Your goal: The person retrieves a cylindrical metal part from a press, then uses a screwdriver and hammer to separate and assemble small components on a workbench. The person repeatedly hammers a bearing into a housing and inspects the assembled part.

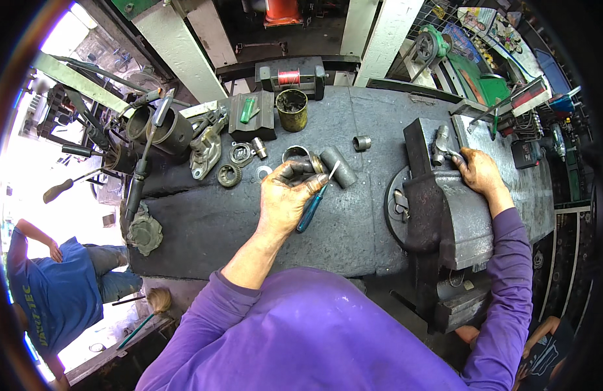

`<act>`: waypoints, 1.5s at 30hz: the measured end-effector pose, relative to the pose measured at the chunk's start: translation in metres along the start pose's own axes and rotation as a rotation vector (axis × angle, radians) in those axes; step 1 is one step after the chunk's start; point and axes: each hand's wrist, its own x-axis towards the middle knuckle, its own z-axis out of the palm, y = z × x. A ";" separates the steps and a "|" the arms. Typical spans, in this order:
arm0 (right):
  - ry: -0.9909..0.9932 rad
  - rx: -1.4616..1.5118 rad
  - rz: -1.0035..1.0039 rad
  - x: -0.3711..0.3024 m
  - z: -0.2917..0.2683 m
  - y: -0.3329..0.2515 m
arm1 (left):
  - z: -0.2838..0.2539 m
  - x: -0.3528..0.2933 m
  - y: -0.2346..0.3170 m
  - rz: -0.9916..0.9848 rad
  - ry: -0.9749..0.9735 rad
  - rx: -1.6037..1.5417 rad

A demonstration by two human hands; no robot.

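My left hand [290,195] is raised over the bench, thumb and fingers closed on a small brownish metal ring [316,163]. Just beyond the fingers, a larger metal ring [295,152] is partly hidden. Beside the thumb are a grey metal cylinder [339,168] on its side and a screwdriver [309,214] with a blue handle, its blade crossing the cylinder. At the right, my right hand [481,171] is wrapped round the handle of a ball-peen hammer [440,146]. The hammer's head is over the bench vise [451,208].
Gears, a bearing ring [241,154] and a metal housing [207,144] lie at the left. Farther back stand a grimy yellow can [292,111] and a grooved block [252,117]. A short bushing [361,143] sits mid-bench. Another person in blue [63,293] is at the far left.
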 end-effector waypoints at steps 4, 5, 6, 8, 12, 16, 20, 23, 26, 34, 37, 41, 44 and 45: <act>-0.018 0.000 -0.001 0.000 -0.001 -0.001 | 0.009 -0.001 0.003 0.064 0.043 -0.080; -0.011 -0.014 -0.005 0.000 -0.001 -0.001 | 0.010 -0.001 0.003 0.117 0.028 -0.116; -0.024 -0.005 0.000 0.001 -0.001 -0.001 | 0.010 -0.001 0.004 0.091 0.033 -0.030; -0.012 -0.032 -0.005 0.001 -0.002 -0.001 | 0.009 0.000 0.004 0.084 0.002 0.098; -0.030 -0.009 -0.005 0.001 -0.002 0.000 | 0.009 0.002 0.003 0.184 0.048 0.348; -0.014 -0.020 -0.008 0.001 0.000 0.001 | 0.007 0.000 0.007 0.354 0.093 0.721; 0.014 -0.037 -0.022 0.002 0.003 0.003 | 0.010 -0.002 0.011 0.280 0.098 0.682; 0.007 -0.008 -0.010 0.002 0.003 0.004 | 0.011 -0.004 0.012 0.284 0.107 0.693; 0.018 -0.017 -0.016 0.002 0.003 0.003 | 0.010 -0.006 0.010 0.336 0.107 0.698; -0.012 -0.012 -0.003 0.000 -0.001 0.000 | 0.010 -0.008 0.010 0.602 0.094 0.856; -0.028 -0.031 0.005 0.000 -0.003 0.000 | 0.011 -0.007 0.009 0.679 0.074 0.838; -0.021 -0.021 0.000 0.000 -0.002 0.000 | 0.013 -0.007 0.005 0.724 0.067 0.813; -0.007 -0.024 -0.007 0.000 -0.001 0.001 | 0.013 -0.006 0.002 0.777 0.068 0.799; 0.000 -0.034 -0.003 0.001 -0.001 0.001 | 0.013 -0.007 0.001 0.787 0.066 0.793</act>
